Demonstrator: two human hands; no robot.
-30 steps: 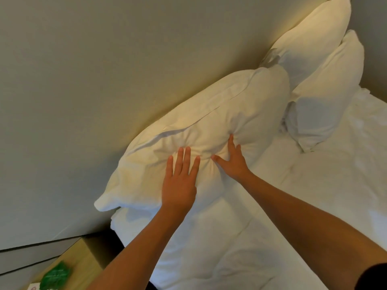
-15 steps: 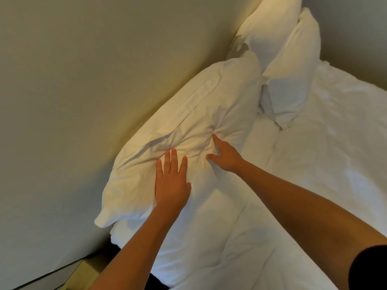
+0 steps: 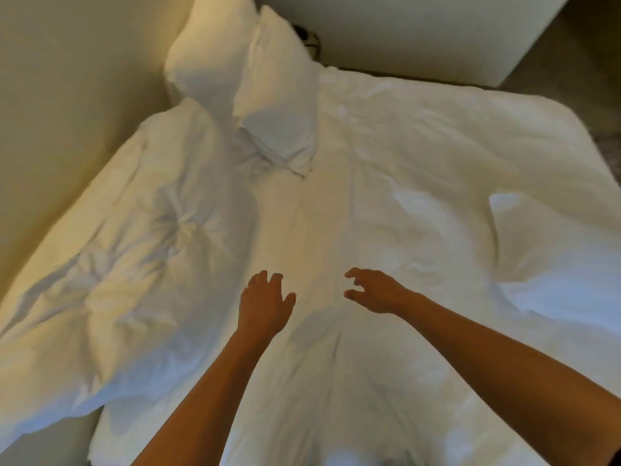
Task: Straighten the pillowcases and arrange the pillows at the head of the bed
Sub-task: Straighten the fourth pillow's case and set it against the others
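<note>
In the head view, both hands are seen held above the bed (image 3: 386, 203), and nothing is gripped. The left hand (image 3: 263, 306) is spread with its fingers loosely extended; the right hand (image 3: 373, 290) is relaxed with its fingers lightly bent. The near pillow (image 3: 127, 250) is found beside the left hand, against the wall (image 3: 50, 112), with its case puckered into radiating creases. Two more pillows, one behind (image 3: 205, 58) and one in front (image 3: 282, 95), are propped beyond it. The near pillow is judged soft, light and easily dented; it would best be taken at its corners or end seams, so that the case can be pulled taut.
</note>
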